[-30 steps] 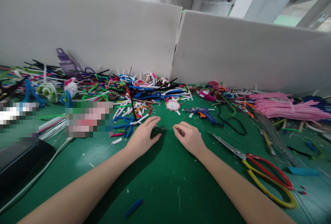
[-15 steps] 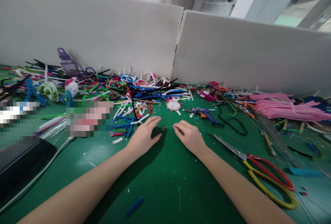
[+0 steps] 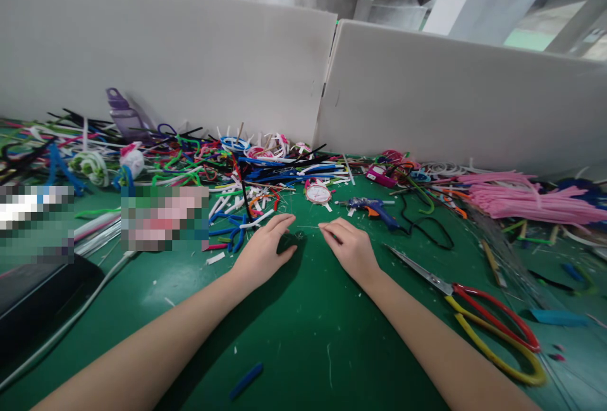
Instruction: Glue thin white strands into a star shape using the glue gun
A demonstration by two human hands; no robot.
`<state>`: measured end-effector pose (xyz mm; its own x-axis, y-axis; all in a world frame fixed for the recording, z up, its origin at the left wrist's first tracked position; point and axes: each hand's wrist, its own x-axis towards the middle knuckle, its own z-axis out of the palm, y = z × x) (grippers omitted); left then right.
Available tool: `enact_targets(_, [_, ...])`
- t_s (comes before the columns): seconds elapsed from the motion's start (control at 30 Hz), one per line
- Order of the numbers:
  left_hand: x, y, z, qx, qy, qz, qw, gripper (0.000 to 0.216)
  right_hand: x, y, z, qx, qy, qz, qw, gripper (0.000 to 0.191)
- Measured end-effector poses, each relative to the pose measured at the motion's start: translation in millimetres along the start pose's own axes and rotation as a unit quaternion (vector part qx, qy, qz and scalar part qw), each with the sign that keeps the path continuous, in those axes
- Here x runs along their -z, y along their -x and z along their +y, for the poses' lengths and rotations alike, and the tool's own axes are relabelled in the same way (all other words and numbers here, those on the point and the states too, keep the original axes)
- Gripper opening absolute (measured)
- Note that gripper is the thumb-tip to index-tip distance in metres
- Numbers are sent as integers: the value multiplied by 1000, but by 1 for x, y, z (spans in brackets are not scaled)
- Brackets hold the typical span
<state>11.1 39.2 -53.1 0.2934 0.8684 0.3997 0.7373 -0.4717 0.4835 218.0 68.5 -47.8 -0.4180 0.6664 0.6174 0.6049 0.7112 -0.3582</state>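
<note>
My left hand (image 3: 265,251) rests low over the green table (image 3: 303,335), thumb and fingers apart with nothing between them. A small dark, wispy bit (image 3: 299,235) lies just off its fingertips. Opposite it, my right hand (image 3: 349,248) is closed in a pinch. From those fingertips a very thin pale strand (image 3: 308,227) runs toward the left hand; its exact kind is too fine to make out. Beyond the hands lies a round white piece with a pinkish rim (image 3: 317,193). A blue glue gun (image 3: 379,212) lies past my right hand.
Scissors with red and yellow handles (image 3: 493,329) lie right of my right arm. Coloured pipe cleaners (image 3: 284,167) heap along the white partition (image 3: 190,63), and a pink bundle (image 3: 531,199) lies at right. A purple bottle (image 3: 124,117) stands back left. A blue piece (image 3: 246,380) lies in front.
My right hand has shifted slightly to the right, and more of the pale strand shows between the hands. The left hand stays in place.
</note>
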Motion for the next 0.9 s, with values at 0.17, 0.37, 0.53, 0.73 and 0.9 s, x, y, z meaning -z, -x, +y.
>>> enact_targets(0.17, [1,1,0,0,2,-1,1000,48,3,-1,-3,-42,-21,40,998,20])
enact_targets(0.37, [1,1,-1,2,2,1,1000,49,5,1,-3,-83,-32,71,994,19])
enact_targets(0.53, [1,2,-1,-2,3,3,1000,48,6,1,0,-79,-41,-11,996,16])
enact_targets(0.73, [2,1,-1,-3,-2,0,1000,48,6,2,2,-80,-56,-64,993,17])
enact_targets(0.9, [1,1,-2,-6,1,6,1000,48,4,2,3,-83,-42,-68,993,18])
